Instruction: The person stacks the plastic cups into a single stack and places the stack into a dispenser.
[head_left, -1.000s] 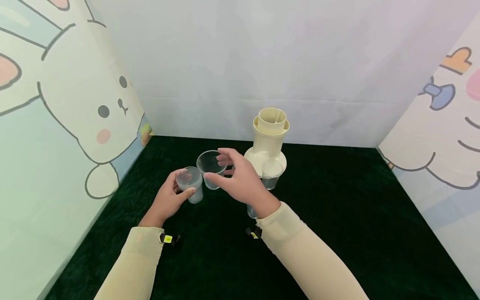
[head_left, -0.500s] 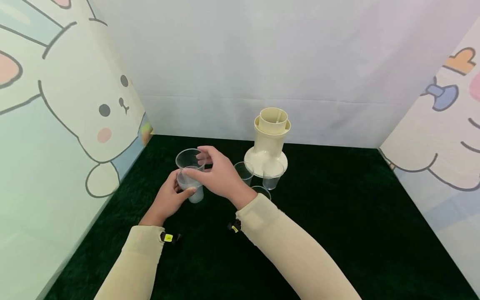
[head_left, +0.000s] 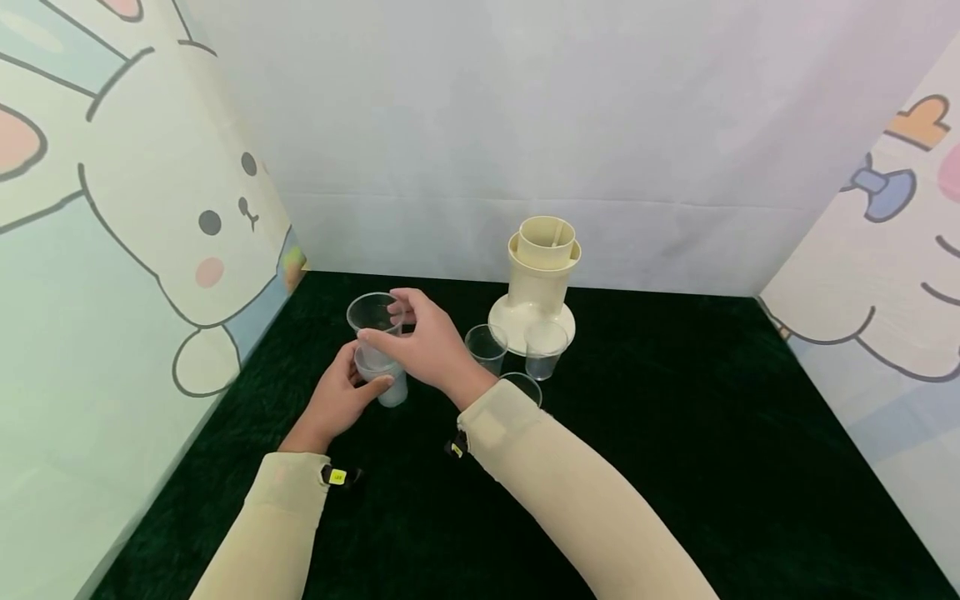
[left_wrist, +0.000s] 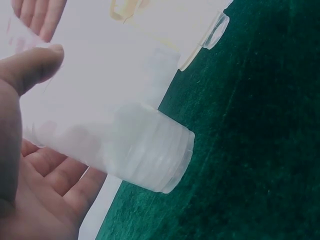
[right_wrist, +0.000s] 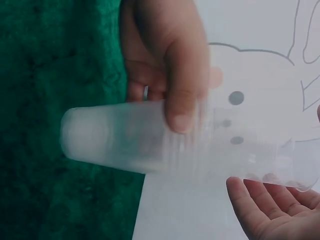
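Note:
In the head view my left hand (head_left: 333,406) grips a stack of nested clear plastic cups (head_left: 393,390) by the side, with the mouths up. My right hand (head_left: 433,346) holds a single clear cup (head_left: 367,321) right above. The single cup's lower part overlaps the stack's mouth and appears partly inside it. In the left wrist view the stack's several ribbed bottoms (left_wrist: 160,150) show over the cloth. Seen from the right wrist, my right fingers (right_wrist: 265,202) lie along the single cup, and the left thumb presses the stack's rim.
Three loose clear cups stand to the right: a left cup (head_left: 487,348), a right cup (head_left: 545,354) and a nearer cup (head_left: 525,386), partly behind the right forearm. Behind them rises a cream cylindrical holder (head_left: 536,292) on dark green cloth (head_left: 712,433). A white backdrop (head_left: 420,150) closes the rear.
The right hand has carried the single cup leftward from beside the stack to above it, then slightly farther left. Loose cups once behind the right hand now show. The left hand stays in place.

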